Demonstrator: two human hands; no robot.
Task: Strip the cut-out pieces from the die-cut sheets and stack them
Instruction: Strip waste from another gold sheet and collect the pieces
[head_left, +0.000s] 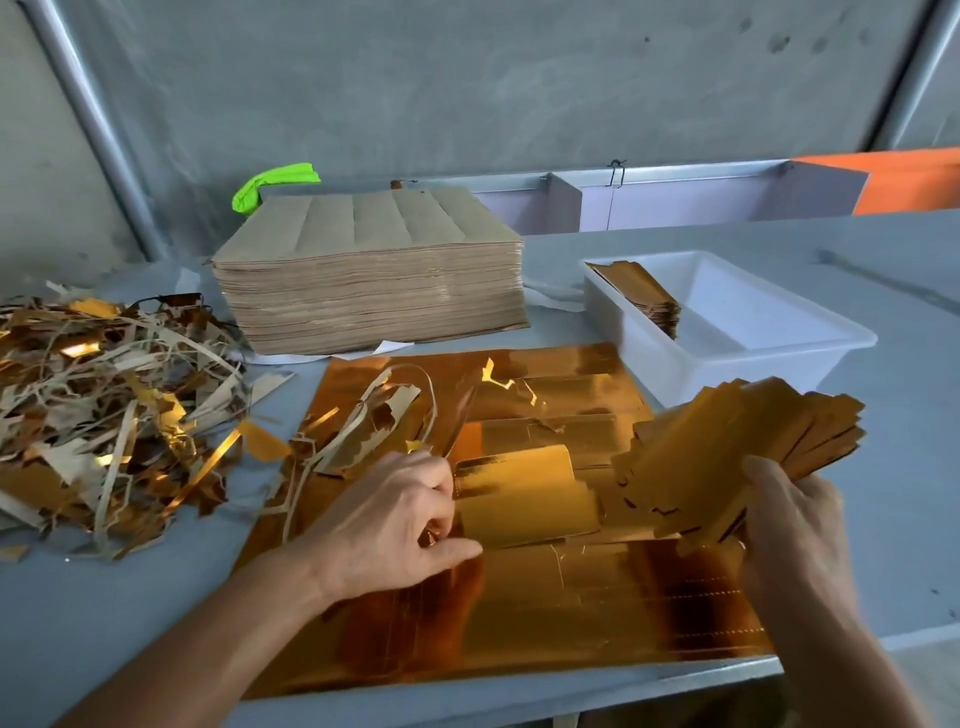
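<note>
Right hand (789, 514) gripping fanned pieces (737, 457)

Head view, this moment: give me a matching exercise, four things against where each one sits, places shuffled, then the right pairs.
Things:
1. bundle of gold cut-outs
2. brown sheet stack
3. scrap pile
4. white tub

Places:
A. far centre of the table
B. table's left side
C. gripped in the right hand
D. table's right side, a few cut-outs inside

Pairs: 1-C, 2-A, 3-B, 4-D
</note>
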